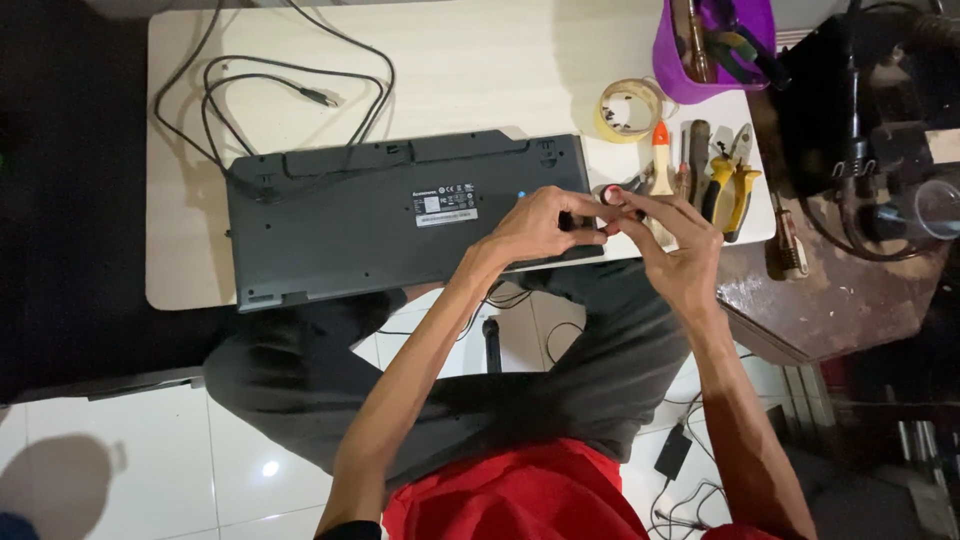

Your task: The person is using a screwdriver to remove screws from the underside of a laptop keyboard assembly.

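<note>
A dark grey keyboard lies face down on a small white table, its black cable looped behind it. My left hand rests on the keyboard's right end, fingers curled. My right hand meets it at the keyboard's right edge. Both sets of fingertips pinch a small reddish object between them; what it is I cannot tell.
A roll of tape, an orange-tipped tool, screwdrivers and yellow-handled pliers lie at the table's right end. A purple tub of tools stands behind them. A dark cluttered stand is at the right. Cables run on the tiled floor.
</note>
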